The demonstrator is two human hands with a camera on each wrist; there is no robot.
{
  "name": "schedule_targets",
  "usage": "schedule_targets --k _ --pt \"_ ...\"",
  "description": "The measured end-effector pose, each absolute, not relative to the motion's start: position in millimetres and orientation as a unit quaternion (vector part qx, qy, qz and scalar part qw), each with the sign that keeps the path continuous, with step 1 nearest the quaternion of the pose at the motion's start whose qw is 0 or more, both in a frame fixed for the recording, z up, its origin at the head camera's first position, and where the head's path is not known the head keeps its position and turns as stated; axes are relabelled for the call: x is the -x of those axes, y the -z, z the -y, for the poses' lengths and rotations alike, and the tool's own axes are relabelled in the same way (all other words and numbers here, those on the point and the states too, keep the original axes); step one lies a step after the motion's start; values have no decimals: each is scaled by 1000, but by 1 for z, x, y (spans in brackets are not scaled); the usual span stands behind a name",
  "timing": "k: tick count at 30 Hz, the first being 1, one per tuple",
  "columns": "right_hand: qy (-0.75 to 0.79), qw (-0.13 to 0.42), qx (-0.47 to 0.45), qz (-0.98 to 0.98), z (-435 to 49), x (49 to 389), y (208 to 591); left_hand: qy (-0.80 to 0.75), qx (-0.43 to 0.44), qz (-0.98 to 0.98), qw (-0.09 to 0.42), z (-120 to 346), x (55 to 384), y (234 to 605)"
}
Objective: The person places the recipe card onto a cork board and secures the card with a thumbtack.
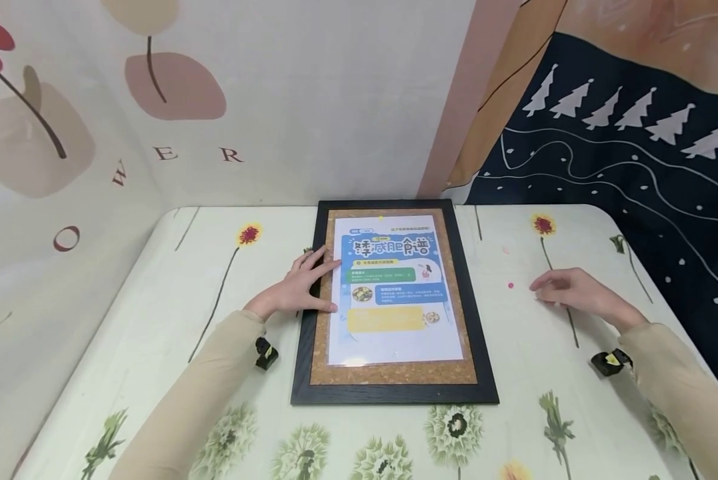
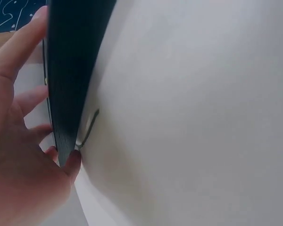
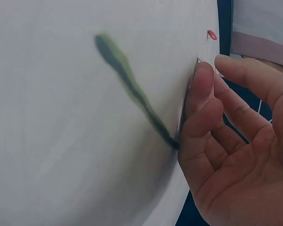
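Note:
A black-framed cork board (image 1: 395,393) lies on the table with a blue and white printed sheet (image 1: 395,343) on it. My left hand (image 1: 299,283) rests over the board's left side, thumb and fingers spread, fingertips on the sheet's edge. In the left wrist view, the fingers reach around the dark frame (image 2: 73,70). To the right of the board, my right hand (image 1: 575,293) is low over the tablecloth with its fingers curled. Its fingertips pinch at a small thumbtack (image 3: 197,60), mostly hidden; a thin metal point shows. Beside them lies a pink thumbtack (image 3: 212,35).
A yellow tack (image 1: 381,218) sits at the sheet's top edge. A paler pink spot (image 1: 505,251) shows beyond the pink tack. The flower-printed tablecloth (image 1: 155,287) covers the table, with a pale curtain (image 1: 311,100) behind and a dark tree-patterned cloth (image 1: 611,160) at the right.

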State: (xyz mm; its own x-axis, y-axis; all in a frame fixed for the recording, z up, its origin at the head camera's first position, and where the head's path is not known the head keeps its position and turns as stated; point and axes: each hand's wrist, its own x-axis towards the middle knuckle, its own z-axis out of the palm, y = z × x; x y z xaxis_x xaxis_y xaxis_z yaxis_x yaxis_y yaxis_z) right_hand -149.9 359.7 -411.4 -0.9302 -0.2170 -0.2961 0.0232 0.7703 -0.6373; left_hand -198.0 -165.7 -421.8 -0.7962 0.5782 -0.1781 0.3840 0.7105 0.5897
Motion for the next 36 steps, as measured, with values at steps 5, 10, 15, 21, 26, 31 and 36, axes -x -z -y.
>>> schedule_targets --k 5,10,15,21,26,31,36 --pt "332 169 56 -926 -360 148 415 -262 -247 -914 184 163 201 420" --pt "335 166 53 -926 -356 149 418 -268 -243 -912 193 164 202 421" --pt "333 165 56 -927 -355 149 417 -279 -253 -908 186 166 202 424" --pt "333 165 58 -927 -352 150 415 -284 -262 -905 178 168 202 427" --pt "357 159 60 -918 -348 152 410 -284 -265 -903 181 169 202 429" --pt "374 147 68 -913 -339 155 404 -283 -261 -905 182 170 202 428" --pt "394 152 72 -903 -327 157 399 -282 -258 -905 187 170 202 427"
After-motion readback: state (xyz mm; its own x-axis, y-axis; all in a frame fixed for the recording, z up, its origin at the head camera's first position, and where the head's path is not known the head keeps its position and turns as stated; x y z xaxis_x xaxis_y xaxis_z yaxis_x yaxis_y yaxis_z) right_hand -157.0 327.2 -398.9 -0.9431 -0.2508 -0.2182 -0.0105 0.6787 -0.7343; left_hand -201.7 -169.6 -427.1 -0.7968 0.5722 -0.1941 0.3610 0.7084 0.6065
